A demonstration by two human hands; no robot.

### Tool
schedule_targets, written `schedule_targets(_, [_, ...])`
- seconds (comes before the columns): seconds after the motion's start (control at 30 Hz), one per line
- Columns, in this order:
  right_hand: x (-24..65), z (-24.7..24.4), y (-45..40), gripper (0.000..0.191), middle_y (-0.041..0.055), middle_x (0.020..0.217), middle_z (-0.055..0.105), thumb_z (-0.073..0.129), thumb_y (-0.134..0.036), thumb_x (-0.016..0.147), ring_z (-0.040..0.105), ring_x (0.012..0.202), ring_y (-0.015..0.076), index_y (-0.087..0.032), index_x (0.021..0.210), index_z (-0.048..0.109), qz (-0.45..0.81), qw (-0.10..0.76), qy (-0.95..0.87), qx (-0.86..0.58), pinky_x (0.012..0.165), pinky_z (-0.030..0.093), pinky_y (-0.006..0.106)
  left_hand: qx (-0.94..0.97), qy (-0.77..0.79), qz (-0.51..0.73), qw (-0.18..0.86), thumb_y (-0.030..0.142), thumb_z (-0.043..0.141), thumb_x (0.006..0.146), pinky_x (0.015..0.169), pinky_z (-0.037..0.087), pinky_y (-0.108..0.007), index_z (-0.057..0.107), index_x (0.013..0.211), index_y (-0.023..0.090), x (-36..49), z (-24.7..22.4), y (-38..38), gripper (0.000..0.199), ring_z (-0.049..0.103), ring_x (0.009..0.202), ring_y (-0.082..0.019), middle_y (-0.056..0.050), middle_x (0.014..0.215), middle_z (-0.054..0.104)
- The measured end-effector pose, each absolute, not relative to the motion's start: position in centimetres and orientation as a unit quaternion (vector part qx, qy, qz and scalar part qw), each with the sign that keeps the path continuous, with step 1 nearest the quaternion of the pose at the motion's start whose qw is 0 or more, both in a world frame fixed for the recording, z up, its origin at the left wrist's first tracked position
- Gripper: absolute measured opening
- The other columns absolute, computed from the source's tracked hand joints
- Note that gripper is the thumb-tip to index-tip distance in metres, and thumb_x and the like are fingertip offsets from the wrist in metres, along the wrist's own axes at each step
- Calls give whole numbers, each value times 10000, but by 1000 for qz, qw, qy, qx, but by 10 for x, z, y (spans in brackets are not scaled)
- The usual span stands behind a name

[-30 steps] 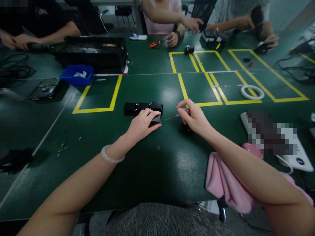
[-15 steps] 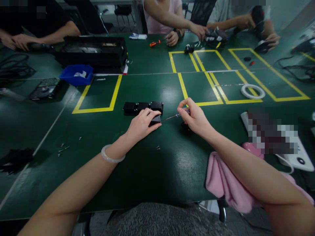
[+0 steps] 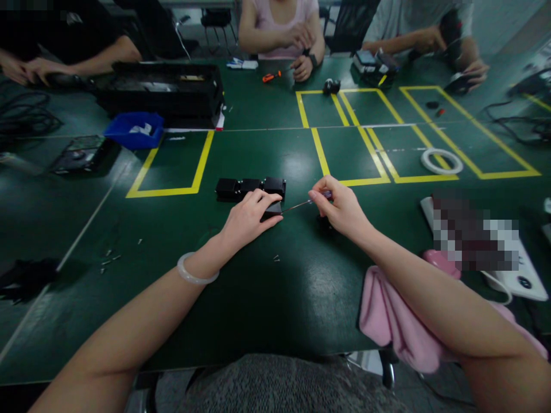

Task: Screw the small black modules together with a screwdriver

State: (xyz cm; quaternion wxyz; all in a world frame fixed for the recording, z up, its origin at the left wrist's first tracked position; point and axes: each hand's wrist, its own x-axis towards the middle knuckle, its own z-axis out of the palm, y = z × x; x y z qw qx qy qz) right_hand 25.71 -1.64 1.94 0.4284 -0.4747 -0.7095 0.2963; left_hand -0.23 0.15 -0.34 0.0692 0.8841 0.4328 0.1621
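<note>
Behind the lone block (image 3: pixel 271 210) on the worktop (image 3: pixel 253 321) was a block row (image 3: pixel 249 187), right of it the screwdriver (image 3: pixel 297 205), before it two screws (image 3: pixel 276 260) (the tray (image 3: pixel 123 135) farther left).

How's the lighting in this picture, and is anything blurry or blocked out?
Head view: dim overall, with a pale sheen on the green table; same view, cables at the left edge look smeared, square blocks mask part of a white object, and the black part at the left hand shows little detail.

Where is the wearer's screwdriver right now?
Mid-picture in the head view, the screwdriver is in the right hand, pointing left at the black block in the left hand.
</note>
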Motion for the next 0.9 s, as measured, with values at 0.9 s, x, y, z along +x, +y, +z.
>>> schedule_targets(0.9, [258, 25, -18, 164, -50, 661, 540, 544, -314, 1027, 519, 554, 124, -200, 1073, 652, 310, 402, -716, -479, 600, 380, 299, 879, 438, 166, 83, 368, 710, 997, 1004, 577, -462, 612, 1406, 238, -2, -2, 2, 440, 629, 1216, -323, -105, 1277, 651])
